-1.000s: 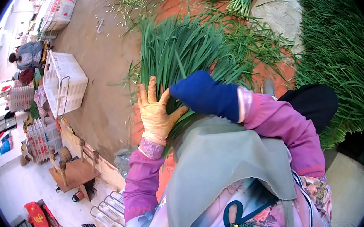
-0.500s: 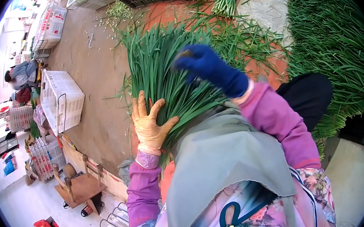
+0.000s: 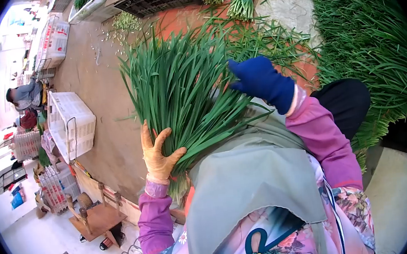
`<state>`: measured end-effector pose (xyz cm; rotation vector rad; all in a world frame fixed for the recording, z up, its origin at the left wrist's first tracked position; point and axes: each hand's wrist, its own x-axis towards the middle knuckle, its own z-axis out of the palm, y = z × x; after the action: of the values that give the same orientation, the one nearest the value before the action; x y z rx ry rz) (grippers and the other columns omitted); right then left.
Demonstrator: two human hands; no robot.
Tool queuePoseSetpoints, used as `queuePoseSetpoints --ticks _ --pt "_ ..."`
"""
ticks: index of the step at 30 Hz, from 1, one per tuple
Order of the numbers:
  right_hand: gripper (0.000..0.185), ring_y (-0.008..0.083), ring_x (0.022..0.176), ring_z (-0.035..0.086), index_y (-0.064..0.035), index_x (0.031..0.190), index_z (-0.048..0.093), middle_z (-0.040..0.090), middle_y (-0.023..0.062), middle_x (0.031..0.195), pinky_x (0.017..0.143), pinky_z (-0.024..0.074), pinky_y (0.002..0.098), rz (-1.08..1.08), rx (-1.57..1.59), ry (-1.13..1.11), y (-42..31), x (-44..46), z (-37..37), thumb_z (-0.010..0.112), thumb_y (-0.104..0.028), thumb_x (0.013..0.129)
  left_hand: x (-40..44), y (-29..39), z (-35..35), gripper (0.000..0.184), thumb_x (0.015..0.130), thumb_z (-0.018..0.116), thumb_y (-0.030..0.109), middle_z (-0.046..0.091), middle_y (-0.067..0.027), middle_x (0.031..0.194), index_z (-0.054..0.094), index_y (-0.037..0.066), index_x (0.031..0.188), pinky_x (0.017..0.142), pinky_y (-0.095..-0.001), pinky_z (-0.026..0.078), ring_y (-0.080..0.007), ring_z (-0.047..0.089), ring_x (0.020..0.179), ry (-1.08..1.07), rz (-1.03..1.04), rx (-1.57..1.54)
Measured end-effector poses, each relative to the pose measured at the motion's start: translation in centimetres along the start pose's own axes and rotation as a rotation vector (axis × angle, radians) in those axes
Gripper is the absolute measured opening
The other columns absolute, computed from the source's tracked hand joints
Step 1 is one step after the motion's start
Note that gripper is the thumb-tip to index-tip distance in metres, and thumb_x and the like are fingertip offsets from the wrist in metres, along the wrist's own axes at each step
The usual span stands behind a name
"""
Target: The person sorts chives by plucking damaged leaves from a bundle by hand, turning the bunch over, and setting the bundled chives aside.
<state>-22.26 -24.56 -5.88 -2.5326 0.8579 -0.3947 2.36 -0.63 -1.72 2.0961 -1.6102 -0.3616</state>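
A large bunch of garlic chives [image 3: 175, 90], with long flat green leaves, fans out in front of me and leans over the grey apron [image 3: 248, 181] on my lap. My left hand [image 3: 159, 155], in a tan rubber glove, presses on the lower left of the bunch, fingers stretched upward and thumb apart. A bit of red shows beside its fingers and below the palm. At the right edge of the leaves is my right hand [image 3: 260, 82], in a blue knit glove, its fingers curled. Whatever may be between those fingertips is hidden.
Loose chive leaves [image 3: 269, 44] litter the red ground. Tied bunches [image 3: 243, 3] lie at the top beside a dark crate [image 3: 162, 1]. A long heap of chives [image 3: 366, 38] fills the right. White crates [image 3: 73, 122], a wooden stool [image 3: 100, 220] and a seated person [image 3: 26, 95] are leftward.
My right hand has moved right and slightly down, from over the leaves to their edge. The left hand has shifted slightly left and down. The bunch spreads further left.
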Motion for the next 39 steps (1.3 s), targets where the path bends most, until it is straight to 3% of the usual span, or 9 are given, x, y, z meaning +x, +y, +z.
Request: queuePoseSetpoints --ticks 3,6,9,14,18,21,26,33,39 --pt "0.02 0.0293 0.061 0.063 -0.0058 0.085 0.064 0.061 0.0138 0.067 0.055 0.0487 0.0417 -0.055 -0.082 -0.097 0.1 0.5 1.4 0.064 -0.024 0.077 -0.5 -0.2 -0.3 0.065 0.051 0.086 0.032 0.029 -0.0217 0.142 0.064 0.013 0.108 0.1 -0.0404 0.038 -0.0378 0.037 0.126 0.002 0.006 0.003" --pt "0.017 0.0093 0.05 0.056 -0.0061 0.086 0.066 0.061 0.0041 0.064 0.044 0.0427 0.0258 0.282 1.218 -0.237 0.6 0.1 0.4 0.058 -0.021 0.085 -1.2 -0.5 -0.5 0.066 0.049 0.087 0.032 0.029 -0.0214 0.142 0.063 0.013 0.108 0.1 -0.0403 0.038 -0.0379 0.036 0.126 0.002 -0.006 0.034" --pt "0.018 0.0092 0.049 0.054 -0.0047 0.094 0.065 0.062 0.0024 0.065 0.045 0.0422 0.0207 0.303 1.509 0.117 3.1 0.8 -0.8 0.056 -0.019 0.087 -1.6 -0.4 -0.6 0.065 0.049 0.087 0.031 0.028 -0.0213 0.142 0.063 0.012 0.107 0.1 -0.0409 0.038 -0.0381 0.037 0.126 0.014 0.005 0.009" --pt "0.031 0.0058 0.074 0.058 -0.0062 0.12 0.054 0.063 0.0046 0.099 0.057 0.0468 0.0202 0.241 1.144 0.212 1.9 2.8 -3.3 0.052 -0.015 0.09 -1.9 -0.4 -0.9 0.065 0.051 0.086 0.037 0.029 -0.0217 0.141 0.063 0.012 0.107 0.099 -0.0418 0.039 -0.0389 0.038 0.125 0.036 0.063 0.017" --pt "0.041 0.0079 0.075 0.058 -0.0067 0.125 0.049 0.063 0.0048 0.102 0.056 0.0471 0.0221 0.08 0.909 0.193 1.6 4.3 -3.0 0.057 -0.022 0.088 -2.1 -0.3 -1.0 0.066 0.052 0.085 0.041 0.029 -0.0224 0.141 0.063 0.012 0.107 0.099 -0.0419 0.039 -0.0391 0.038 0.125 0.044 0.083 0.022" --pt "0.046 0.0105 0.065 0.059 -0.0043 0.126 0.048 0.064 0.0079 0.101 0.053 0.0475 0.0248 0.082 0.539 0.057 2.1 5.2 -2.5 0.059 -0.027 0.087 -2.4 -0.3 -1.2 0.066 0.053 0.084 0.043 0.029 -0.0234 0.14 0.063 0.012 0.107 0.099 -0.0422 0.038 -0.04 0.037 0.125 0.033 0.089 0.062" --pt "0.049 0.0133 0.054 0.057 -0.0029 0.119 0.053 0.065 0.0103 0.089 0.046 0.0463 0.0289 0.327 0.793 -0.34 2.4 5.7 -4.2 0.064 -0.031 0.081 -2.5 0.0 -1.2 0.067 0.052 0.084 0.044 0.029 -0.0239 0.141 0.063 0.013 0.108 0.1 -0.0436 0.036 -0.0411 0.037 0.124 0.045 0.098 0.064" --pt "0.043 0.0232 0.067 0.064 -0.0069 0.112 0.059 0.066 0.0099 0.085 0.061 0.05 0.0357 -0.109 0.415 -0.191 3.1 5.7 -2.4 0.066 -0.022 0.072 -2.6 0.0 -1.4 0.067 0.051 0.084 0.042 0.028 -0.0231 0.141 0.063 0.014 0.108 0.1 -0.0443 0.036 -0.0408 0.037 0.124 0.035 0.088 0.075" --pt "0.032 0.0292 0.077 0.063 -0.0099 0.102 0.062 0.065 0.011 0.084 0.068 0.0497 0.0395 -0.086 0.294 -0.259 1.6 5.6 -3.2 0.062 -0.015 0.07 -2.6 0.0 -1.4 0.067 0.052 0.085 0.04 0.028 -0.0222 0.142 0.062 0.015 0.11 0.1 -0.045 0.036 -0.0407 0.036 0.124 0.045 0.117 0.075"
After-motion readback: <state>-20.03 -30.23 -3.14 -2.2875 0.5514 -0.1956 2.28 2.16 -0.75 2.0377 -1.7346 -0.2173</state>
